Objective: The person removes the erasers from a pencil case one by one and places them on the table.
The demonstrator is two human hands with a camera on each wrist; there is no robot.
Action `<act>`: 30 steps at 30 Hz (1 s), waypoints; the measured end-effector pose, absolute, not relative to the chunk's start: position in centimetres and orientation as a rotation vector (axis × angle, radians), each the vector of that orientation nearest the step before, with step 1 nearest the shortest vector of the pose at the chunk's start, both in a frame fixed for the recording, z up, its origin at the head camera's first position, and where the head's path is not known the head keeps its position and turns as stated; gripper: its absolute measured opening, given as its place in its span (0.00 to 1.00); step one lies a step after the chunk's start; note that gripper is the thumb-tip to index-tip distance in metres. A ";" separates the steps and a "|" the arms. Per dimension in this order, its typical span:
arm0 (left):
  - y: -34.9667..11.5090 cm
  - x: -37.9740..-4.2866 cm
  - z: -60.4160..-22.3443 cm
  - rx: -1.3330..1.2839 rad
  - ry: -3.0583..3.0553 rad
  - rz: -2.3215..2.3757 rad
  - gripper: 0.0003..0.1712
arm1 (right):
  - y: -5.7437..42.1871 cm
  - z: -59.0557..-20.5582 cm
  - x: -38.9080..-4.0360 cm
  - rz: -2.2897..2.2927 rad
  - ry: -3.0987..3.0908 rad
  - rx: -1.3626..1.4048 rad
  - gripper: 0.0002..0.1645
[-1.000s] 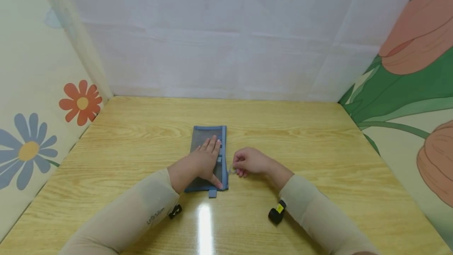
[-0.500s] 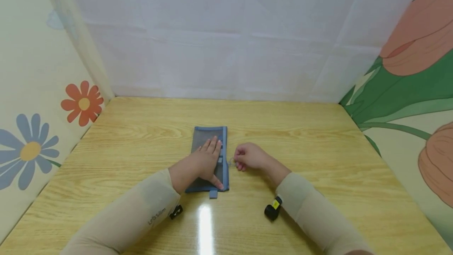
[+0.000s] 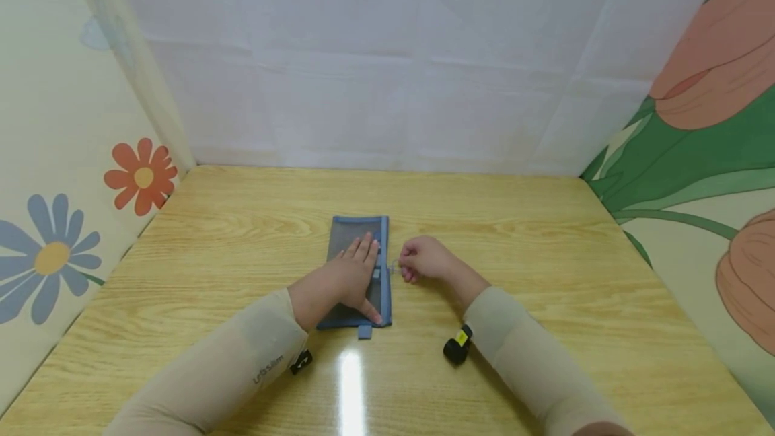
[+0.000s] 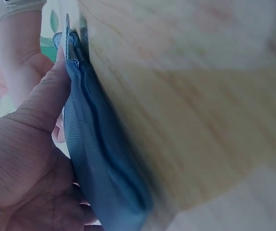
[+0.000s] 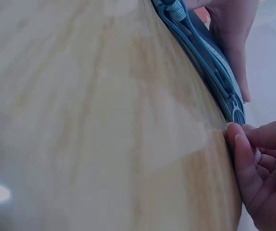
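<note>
A blue mesh zipper pouch (image 3: 346,229) lies flat on the table, its zipped edge to the right and a small fabric tab at the near end. My left hand (image 3: 350,279) rests on it with fingers spread, the thumb near the lower right corner. Beside the right edge, my right hand (image 3: 428,260) pinches the ring-shaped zipper pull (image 5: 237,113) between thumb and curled fingers. In the right wrist view the two zipper tapes (image 5: 198,48) stand apart behind the slider. The left wrist view shows the pouch's side (image 4: 97,139) close by the left thumb.
The wood-grain table (image 3: 514,214) stretches out around the pouch. A white sheet (image 3: 387,86) hangs behind it, and flower-patterned panels (image 3: 66,120) stand at both sides. Each sleeved forearm has a black device strapped near the wrist.
My right hand has moved away from my body along the pouch's right edge, taking the zipper pull with it. The left hand stays on the pouch.
</note>
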State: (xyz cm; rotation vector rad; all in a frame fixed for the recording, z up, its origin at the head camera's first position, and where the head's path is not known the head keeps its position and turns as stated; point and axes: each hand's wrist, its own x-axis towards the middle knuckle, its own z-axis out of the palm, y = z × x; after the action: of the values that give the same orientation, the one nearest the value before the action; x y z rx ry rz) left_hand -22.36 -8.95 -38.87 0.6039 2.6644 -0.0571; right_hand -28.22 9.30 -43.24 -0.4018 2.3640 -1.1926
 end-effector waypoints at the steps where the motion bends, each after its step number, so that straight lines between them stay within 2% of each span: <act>1: -8.9 -22.4 -38.9 0.605 2.663 -0.058 0.80 | 9.3 -43.2 -28.3 -1.198 2.365 -0.394 0.07; 30: -9.0 -22.4 -39.3 0.640 2.675 -0.039 0.80 | 8.3 -42.7 -32.1 -1.287 2.427 -0.160 0.07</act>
State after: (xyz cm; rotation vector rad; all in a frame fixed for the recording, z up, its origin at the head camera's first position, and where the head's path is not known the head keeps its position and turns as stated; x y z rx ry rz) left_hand -22.44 -9.05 -39.32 0.6401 2.6747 -0.0391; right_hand -32.10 8.29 -42.71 -0.1601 2.4266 -1.2867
